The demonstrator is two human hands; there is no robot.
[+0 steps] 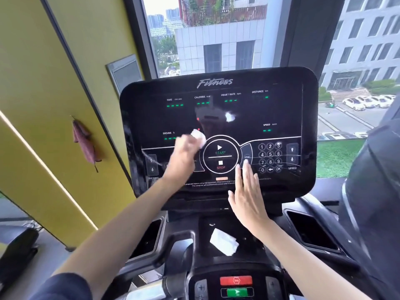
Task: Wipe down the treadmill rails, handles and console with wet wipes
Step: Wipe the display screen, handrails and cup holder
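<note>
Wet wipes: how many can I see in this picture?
2. One wipe is held by the left hand against the console screen; the second wipe lies loose on the dark tray below it. The white patch on the screen looks like a reflection. Others may be hidden.

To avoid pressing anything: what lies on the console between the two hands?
The round START/STOP control lies between the left hand, gripping a wipe, and the flat right hand, in the head view.

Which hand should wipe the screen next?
Left, probably. The left hand grips a wet wipe against the console screen, while the right hand rests flat by the number keys, holding nothing.
</note>
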